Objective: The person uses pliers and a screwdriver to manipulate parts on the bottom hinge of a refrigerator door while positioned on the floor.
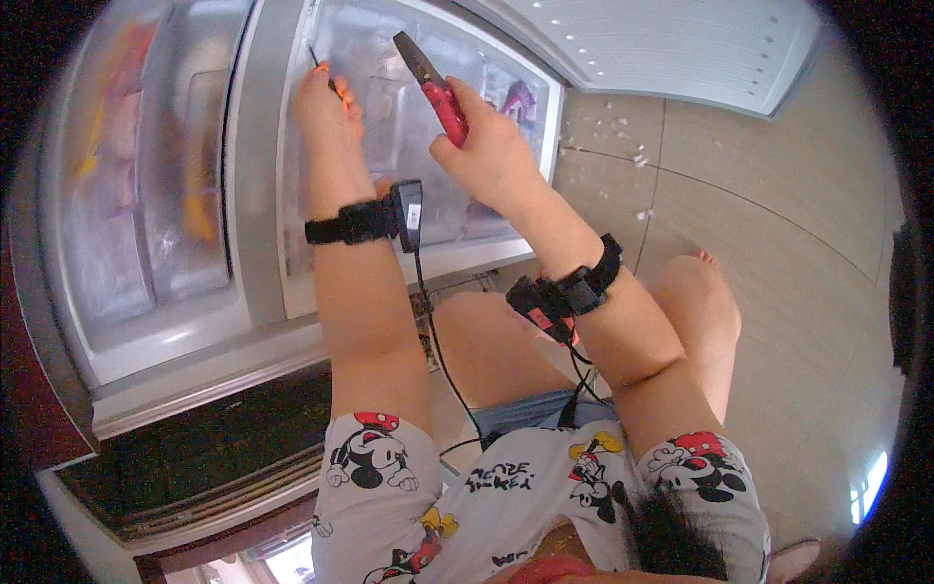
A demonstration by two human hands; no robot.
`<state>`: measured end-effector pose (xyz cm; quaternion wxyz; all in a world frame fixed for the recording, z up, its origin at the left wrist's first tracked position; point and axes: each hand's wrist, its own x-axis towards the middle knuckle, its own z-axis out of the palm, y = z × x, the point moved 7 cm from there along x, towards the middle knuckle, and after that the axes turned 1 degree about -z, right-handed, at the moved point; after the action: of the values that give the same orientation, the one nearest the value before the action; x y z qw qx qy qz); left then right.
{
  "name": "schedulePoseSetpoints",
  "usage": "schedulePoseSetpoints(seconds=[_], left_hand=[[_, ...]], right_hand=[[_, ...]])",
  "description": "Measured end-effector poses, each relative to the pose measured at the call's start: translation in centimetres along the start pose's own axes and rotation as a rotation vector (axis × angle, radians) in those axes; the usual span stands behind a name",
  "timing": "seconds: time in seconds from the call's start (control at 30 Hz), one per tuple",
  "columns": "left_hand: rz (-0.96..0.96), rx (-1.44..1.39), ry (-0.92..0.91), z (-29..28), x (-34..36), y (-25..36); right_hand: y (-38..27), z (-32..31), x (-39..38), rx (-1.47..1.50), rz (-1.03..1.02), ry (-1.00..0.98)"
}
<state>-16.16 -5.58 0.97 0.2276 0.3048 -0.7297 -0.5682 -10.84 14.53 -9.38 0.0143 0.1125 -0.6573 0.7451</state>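
At the frosted freezer (pixel 261 165), right fingers (pixel 477 105) grip a red-handled tool (pixel 442 102), dark end (pixel 414 58) beyond them; left fingers (pixel 352 119) clasp an orange-handled tool (pixel 341 94).

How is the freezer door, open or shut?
Open. The door is swung out over the tiled floor, leaving the frosty drawers in plain view.

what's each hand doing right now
Left hand: closed, holding the orange-handled screwdriver.
Right hand: closed, holding the red-handled tool.
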Motion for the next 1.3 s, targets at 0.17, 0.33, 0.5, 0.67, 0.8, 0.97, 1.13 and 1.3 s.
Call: schedulePoseSetpoints(seconds=[0.17, 0.33, 0.5, 0.67, 0.8, 0.97, 1.13, 1.3], left_hand=[[0.066, -0.029, -0.043, -0.4, 0.0, -0.2], [0.078, -0.004, -0.028, 0.0, 1.9, -0.2], [0.164, -0.118, -0.093, 1.5, 1.1, -0.8], [0.110, -0.061, -0.076, 1.6, 0.3, -0.4], [0.104, -0.110, -0.071, 0.9, 1.2, -0.5], [0.082, -0.163, -0.095, 1.7, 1.6, -0.6], [0.000, -0.177, -0.108, 0.8, 1.5, 0.0], [-0.001, -0.139, -0.148, 0.9, 0.9, 0.7]], right_hand=[[-0.6, -0.2, 0.1, 0.002, 0.022, -0.023], [0.1, 1.3, -0.6, 0.038, 0.004, -0.037], [1.4, 1.9, -0.7, 0.027, 0.033, -0.002], [1.4, 1.2, -0.3, 0.047, 0.003, 0.044], [1.3, 1.2, -0.2, 0.032, 0.050, 0.011], [1.3, 1.1, -0.2, 0.026, 0.044, 0.010], [0.7, 1.2, -0.5, 0.079, 0.025, 0.003], [0.7, 1.4, -0.4, 0.095, 0.023, -0.002]])
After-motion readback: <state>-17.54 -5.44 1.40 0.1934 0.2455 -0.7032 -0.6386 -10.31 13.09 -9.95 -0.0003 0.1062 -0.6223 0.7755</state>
